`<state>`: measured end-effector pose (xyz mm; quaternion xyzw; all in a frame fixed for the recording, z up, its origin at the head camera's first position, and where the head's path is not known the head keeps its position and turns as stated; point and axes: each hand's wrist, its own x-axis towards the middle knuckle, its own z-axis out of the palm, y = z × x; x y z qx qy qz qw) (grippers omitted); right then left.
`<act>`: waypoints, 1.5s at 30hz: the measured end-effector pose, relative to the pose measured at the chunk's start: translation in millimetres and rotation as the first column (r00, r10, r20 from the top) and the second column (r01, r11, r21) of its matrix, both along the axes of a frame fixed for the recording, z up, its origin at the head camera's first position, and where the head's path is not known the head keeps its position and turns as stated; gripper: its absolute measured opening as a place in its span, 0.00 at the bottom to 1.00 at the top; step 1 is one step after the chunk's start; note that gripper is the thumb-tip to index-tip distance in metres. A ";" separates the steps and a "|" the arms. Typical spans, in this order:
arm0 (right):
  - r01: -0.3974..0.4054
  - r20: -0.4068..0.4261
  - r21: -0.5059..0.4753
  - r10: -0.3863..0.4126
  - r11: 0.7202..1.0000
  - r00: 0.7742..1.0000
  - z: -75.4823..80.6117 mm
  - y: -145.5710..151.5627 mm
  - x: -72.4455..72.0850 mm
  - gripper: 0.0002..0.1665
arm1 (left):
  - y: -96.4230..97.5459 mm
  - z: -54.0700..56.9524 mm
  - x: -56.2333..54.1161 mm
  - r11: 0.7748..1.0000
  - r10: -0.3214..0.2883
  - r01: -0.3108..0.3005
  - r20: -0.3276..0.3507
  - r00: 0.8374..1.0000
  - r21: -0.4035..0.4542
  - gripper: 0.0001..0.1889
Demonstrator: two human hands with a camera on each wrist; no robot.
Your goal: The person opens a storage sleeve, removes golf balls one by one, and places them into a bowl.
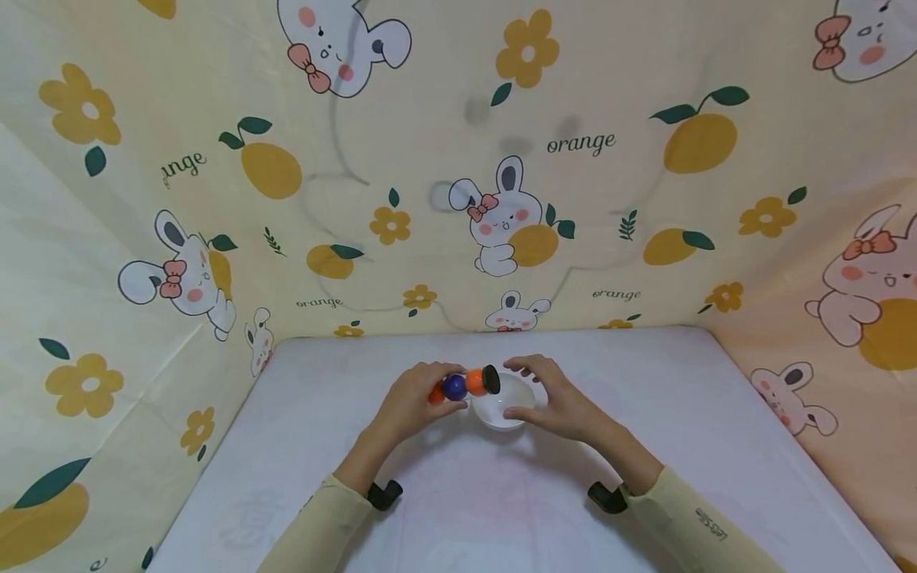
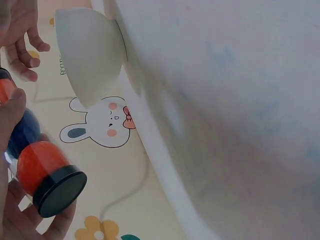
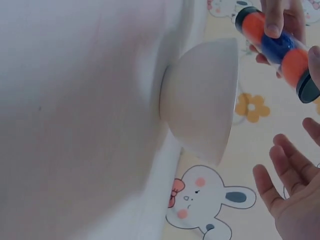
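Observation:
My left hand [image 1: 417, 404] grips a clear tube [image 1: 455, 387] above the near left of the white bowl. Inside the tube are a blue ball [image 3: 278, 47] between two orange balls [image 2: 42, 162], and both ends have black caps [image 2: 62, 194]. The fingers and thumb close round the tube's middle and its left end. My right hand [image 1: 557, 404] hovers over the bowl's right side with fingers spread, holding nothing, apart from the tube's right cap. Upright on the table stands the white bowl [image 3: 202, 97]; its visible inside holds nothing.
A white-covered table [image 1: 473, 509] lies under both hands. Behind and at the sides hangs a cream cloth [image 1: 430, 143] printed with rabbits, flowers and oranges. Black wrist straps [image 1: 607, 498] stick out by both sleeves.

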<state>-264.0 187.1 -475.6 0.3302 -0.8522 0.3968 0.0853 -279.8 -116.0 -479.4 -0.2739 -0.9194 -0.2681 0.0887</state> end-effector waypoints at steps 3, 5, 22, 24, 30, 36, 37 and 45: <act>-0.007 0.004 -0.020 0.008 1.000 1.000 0.7 -3.1 3.2 0.45 | -0.2 0.3 2.1 1.000 -0.021 0.021 0.000 1.000 0.006 0.31; -0.019 0.013 -0.043 0.019 0.999 1.000 1.6 -5.0 5.2 0.43 | -0.1 0.9 4.3 0.999 -0.032 0.032 -0.004 0.999 0.007 0.31; -0.122 0.142 -0.178 0.148 0.977 0.979 -5.5 -11.6 9.4 0.35 | 5.4 -4.6 17.4 0.991 -0.124 0.119 -0.079 0.989 -0.060 0.30; -0.133 0.146 -0.173 0.159 0.976 0.977 -6.3 -11.8 10.2 0.33 | 5.8 -5.8 18.0 0.990 -0.136 0.131 -0.085 0.987 -0.058 0.30; -0.142 0.145 -0.161 0.166 0.977 0.975 -6.7 -10.6 9.9 0.32 | 6.9 -8.5 17.6 0.987 -0.160 0.156 -0.097 0.982 -0.045 0.31; -0.178 0.170 -0.158 0.205 0.971 0.964 -6.1 -9.0 8.4 0.32 | 6.5 -8.1 15.5 0.979 -0.199 0.195 -0.088 0.976 -0.053 0.29; -0.183 0.180 -0.153 0.210 0.971 0.961 -5.8 -8.9 8.8 0.32 | 6.2 -8.0 15.7 0.977 -0.209 0.205 -0.076 0.975 -0.054 0.29; -0.225 0.217 -0.136 0.250 0.965 0.943 -5.5 -7.9 13.2 0.31 | 5.2 -8.1 17.4 0.949 -0.314 0.315 0.042 0.948 -0.003 0.29</act>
